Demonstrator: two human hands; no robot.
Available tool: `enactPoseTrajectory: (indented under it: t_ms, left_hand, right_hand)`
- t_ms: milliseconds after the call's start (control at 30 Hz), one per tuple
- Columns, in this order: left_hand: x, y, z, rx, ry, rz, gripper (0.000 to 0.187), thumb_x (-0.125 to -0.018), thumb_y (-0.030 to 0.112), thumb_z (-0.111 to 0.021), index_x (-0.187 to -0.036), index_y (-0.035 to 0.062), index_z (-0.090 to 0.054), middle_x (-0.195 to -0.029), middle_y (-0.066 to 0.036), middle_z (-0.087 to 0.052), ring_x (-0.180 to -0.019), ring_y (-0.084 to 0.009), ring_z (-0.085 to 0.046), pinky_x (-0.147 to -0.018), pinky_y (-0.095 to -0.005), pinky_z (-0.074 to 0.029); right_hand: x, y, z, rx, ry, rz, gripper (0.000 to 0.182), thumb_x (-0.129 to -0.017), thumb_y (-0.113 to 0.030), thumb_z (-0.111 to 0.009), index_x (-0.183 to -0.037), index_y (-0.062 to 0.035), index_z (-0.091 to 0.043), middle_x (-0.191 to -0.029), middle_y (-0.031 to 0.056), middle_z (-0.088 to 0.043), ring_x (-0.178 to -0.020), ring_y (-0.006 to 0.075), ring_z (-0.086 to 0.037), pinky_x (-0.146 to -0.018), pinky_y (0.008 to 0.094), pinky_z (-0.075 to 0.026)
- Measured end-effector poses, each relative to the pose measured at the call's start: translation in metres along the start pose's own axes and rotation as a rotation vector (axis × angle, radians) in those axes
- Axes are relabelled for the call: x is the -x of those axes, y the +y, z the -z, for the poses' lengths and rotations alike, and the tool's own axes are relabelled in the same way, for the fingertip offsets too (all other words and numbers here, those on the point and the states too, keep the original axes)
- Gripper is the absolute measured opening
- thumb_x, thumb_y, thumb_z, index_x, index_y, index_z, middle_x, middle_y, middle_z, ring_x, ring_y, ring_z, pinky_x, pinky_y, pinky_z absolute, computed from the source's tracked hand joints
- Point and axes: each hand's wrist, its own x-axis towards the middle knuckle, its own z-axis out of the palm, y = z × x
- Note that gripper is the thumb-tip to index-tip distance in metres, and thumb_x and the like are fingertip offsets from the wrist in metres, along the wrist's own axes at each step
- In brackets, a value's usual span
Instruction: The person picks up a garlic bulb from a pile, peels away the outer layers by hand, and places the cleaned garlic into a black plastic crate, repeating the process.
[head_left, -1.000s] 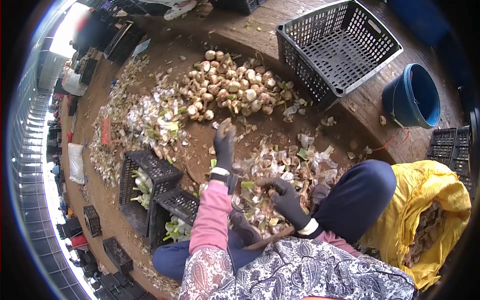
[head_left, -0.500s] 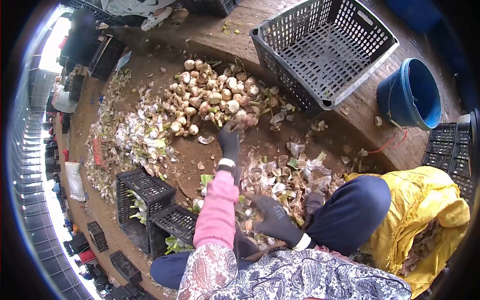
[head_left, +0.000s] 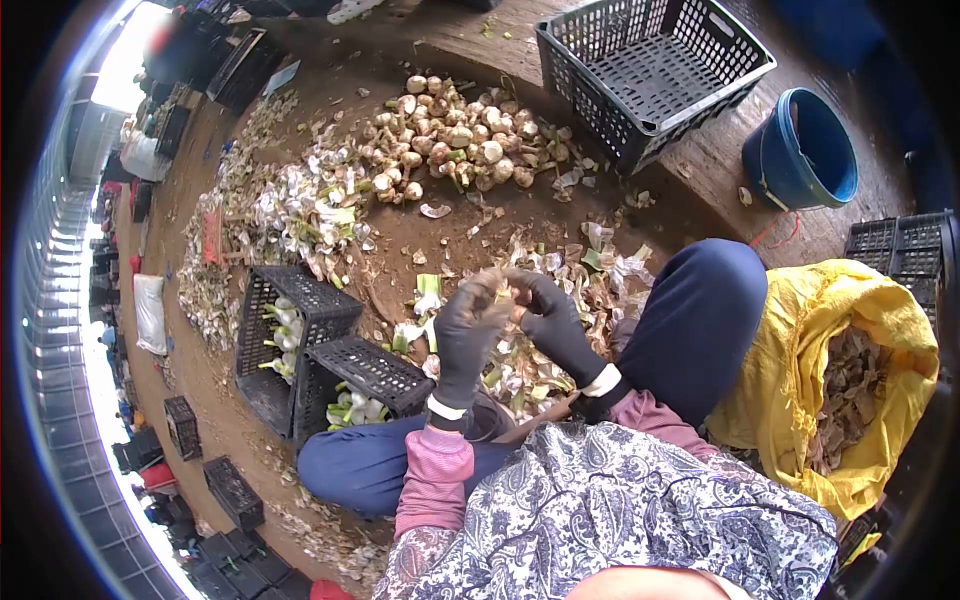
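My left hand [head_left: 468, 328], in a dark glove with a white wrist band, is raised in front of my lap, fingers curled around a garlic bulb [head_left: 503, 294] that is mostly hidden and slightly blurred. Closing on the same bulb from the other side is my right hand [head_left: 553, 325], gloved alike, with its thumb and fingers bent together. Beyond the hands lies a heap of untrimmed garlic bulbs [head_left: 460, 138] with dirty skins and stalks. Under and around my hands, peeled skins and leaf scraps [head_left: 600, 265] cover the ground.
A black plastic crate [head_left: 650, 85] and a blue bucket [head_left: 800, 150] stand at the upper right. By my right knee sits a yellow sack [head_left: 790, 400] holding dry skins. Tipped black crates [head_left: 300, 310] with cleaned white garlic lie on my left. A pale heap [head_left: 310, 205] lies farther off.
My left hand has come back from the heap to my lap with a garlic bulb. My right hand has risen from the scraps to meet it. The view has shifted slightly.
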Motion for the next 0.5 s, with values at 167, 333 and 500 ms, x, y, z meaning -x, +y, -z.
enactPoseTrajectory:
  t_ms: [167, 333, 500]
  left_hand:
    - [0.031, -0.001, 0.014, 0.113, 0.041, -0.008, 0.044, -0.103, 0.015, -0.051, -0.144, 0.0018, -0.042, -0.133, -0.010, -0.055, -0.116, -0.0170, -0.057, -0.100, -0.0297, -0.047]
    - [0.058, 0.001, -0.003, 0.447, 0.054, 0.182, 0.046, -0.106, 0.020, -0.048, -0.148, 0.0028, -0.038, -0.131, -0.007, -0.052, -0.116, -0.0148, -0.055, -0.101, -0.0296, -0.044]
    - [0.054, -0.008, 0.006, 0.440, 0.214, 0.040, 0.051, -0.099, 0.009, -0.059, -0.146, 0.0053, -0.040, -0.124, -0.005, -0.053, -0.113, -0.0125, -0.054, -0.098, -0.0268, -0.046]
  right_hand:
    - [0.013, -0.018, -0.016, -0.424, -0.112, -0.017, 0.049, -0.097, -0.025, -0.060, -0.140, -0.0029, -0.051, -0.126, 0.0087, -0.061, -0.103, 0.0142, -0.059, -0.090, 0.0331, -0.050]
    - [0.019, -0.008, -0.022, -0.194, -0.192, -0.043, 0.046, -0.098, -0.025, -0.060, -0.136, -0.0023, -0.054, -0.128, 0.0044, -0.060, -0.114, 0.0145, -0.059, -0.098, 0.0291, -0.047]
    - [0.019, 0.001, -0.032, -0.254, -0.041, 0.045, 0.039, -0.095, -0.014, -0.063, -0.133, -0.0041, -0.058, -0.123, 0.0038, -0.063, -0.099, 0.0117, -0.062, -0.086, 0.0266, -0.051]
